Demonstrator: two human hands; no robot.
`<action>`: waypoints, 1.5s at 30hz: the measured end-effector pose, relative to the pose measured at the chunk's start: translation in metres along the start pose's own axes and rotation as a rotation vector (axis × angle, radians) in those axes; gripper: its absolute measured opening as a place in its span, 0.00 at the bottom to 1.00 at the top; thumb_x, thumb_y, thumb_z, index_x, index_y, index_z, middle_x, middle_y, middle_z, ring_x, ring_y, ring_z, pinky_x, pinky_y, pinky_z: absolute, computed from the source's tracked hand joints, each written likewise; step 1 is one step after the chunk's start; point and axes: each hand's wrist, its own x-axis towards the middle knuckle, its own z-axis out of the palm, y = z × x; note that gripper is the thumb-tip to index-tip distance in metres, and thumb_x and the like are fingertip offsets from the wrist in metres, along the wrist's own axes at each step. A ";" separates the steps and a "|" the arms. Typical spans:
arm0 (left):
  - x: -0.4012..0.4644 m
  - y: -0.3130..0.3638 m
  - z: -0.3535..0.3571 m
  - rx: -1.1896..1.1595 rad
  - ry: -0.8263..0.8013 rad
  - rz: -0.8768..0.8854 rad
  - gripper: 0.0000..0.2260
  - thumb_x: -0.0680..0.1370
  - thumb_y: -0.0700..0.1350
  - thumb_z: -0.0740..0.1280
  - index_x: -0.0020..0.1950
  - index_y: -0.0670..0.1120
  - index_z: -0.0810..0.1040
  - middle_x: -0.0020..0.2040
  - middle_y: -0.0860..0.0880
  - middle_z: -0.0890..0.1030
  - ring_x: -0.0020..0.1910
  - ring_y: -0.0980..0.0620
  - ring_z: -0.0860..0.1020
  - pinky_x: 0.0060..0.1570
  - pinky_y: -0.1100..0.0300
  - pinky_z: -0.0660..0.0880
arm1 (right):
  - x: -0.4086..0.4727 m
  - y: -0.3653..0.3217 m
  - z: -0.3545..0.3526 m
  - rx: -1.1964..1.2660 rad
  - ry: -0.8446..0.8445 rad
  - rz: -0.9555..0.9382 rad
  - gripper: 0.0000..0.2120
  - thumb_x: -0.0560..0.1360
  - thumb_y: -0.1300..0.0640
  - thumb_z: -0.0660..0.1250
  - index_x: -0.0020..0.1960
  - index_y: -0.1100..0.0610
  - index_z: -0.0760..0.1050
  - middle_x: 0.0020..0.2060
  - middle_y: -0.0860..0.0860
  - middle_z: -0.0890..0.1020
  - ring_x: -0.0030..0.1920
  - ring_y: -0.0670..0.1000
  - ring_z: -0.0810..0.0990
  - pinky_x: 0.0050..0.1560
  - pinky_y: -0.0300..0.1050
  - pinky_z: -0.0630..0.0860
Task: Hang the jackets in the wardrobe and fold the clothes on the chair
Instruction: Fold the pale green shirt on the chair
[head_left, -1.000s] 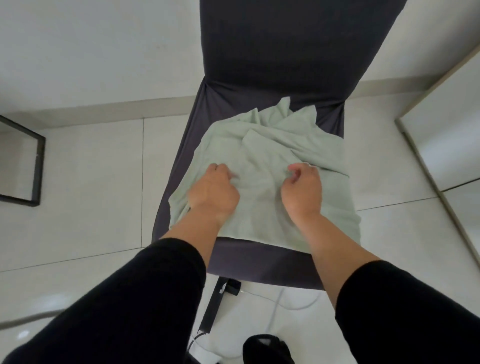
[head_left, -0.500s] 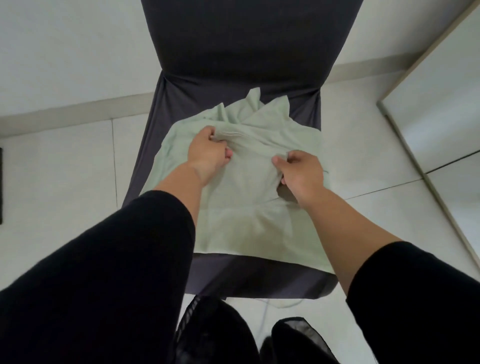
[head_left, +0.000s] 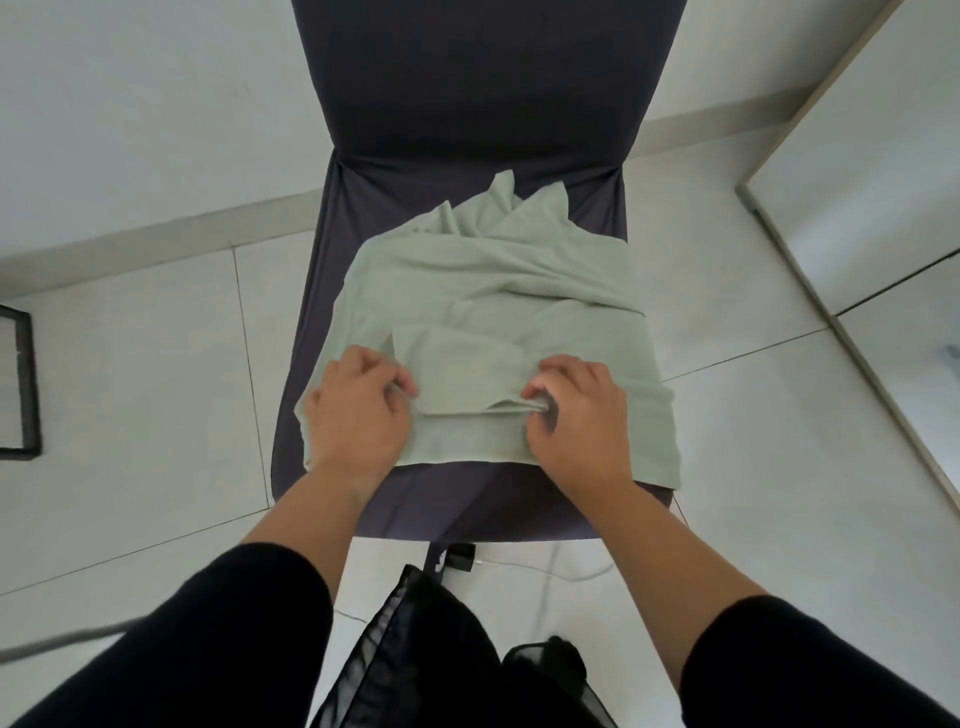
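A pale green garment (head_left: 498, 291) lies spread and wrinkled over the seat of a dark purple-grey chair (head_left: 478, 104). A folded flap of the cloth runs across its near half between my two hands. My left hand (head_left: 358, 415) pinches the left end of that flap near the seat's front. My right hand (head_left: 576, 415) grips the right end, with cloth bunched between thumb and fingers. Both forearms are bare below black sleeves.
White floor tiles surround the chair. A pale cabinet or wardrobe panel (head_left: 883, 171) stands at the right. A black frame (head_left: 26, 384) sits at the left edge. Black fabric (head_left: 447, 660) hangs below, and a thin cable (head_left: 561, 571) runs under the chair's front.
Both hands have pulled a fold of the green garment from the seat's middle toward its front edge, and they now sit level with each other, wider apart.
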 end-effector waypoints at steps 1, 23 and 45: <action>-0.006 -0.003 0.000 0.052 -0.035 -0.014 0.13 0.74 0.38 0.61 0.45 0.54 0.80 0.55 0.54 0.72 0.58 0.50 0.69 0.57 0.53 0.64 | -0.007 0.002 0.002 -0.052 -0.023 -0.007 0.11 0.65 0.63 0.68 0.44 0.51 0.77 0.55 0.48 0.78 0.57 0.53 0.73 0.54 0.48 0.66; 0.176 0.081 0.018 -0.122 0.067 -0.088 0.12 0.79 0.44 0.59 0.61 0.44 0.73 0.63 0.44 0.72 0.56 0.43 0.74 0.52 0.57 0.68 | 0.193 0.041 -0.017 0.198 -0.263 0.459 0.23 0.77 0.57 0.57 0.72 0.54 0.63 0.44 0.53 0.83 0.46 0.54 0.80 0.49 0.45 0.75; 0.233 0.112 0.005 -0.645 0.192 -0.062 0.07 0.79 0.37 0.57 0.45 0.49 0.65 0.37 0.56 0.67 0.35 0.61 0.65 0.36 0.72 0.66 | 0.259 0.030 -0.016 0.238 0.167 0.284 0.17 0.77 0.49 0.61 0.32 0.53 0.65 0.35 0.50 0.72 0.44 0.58 0.74 0.50 0.56 0.73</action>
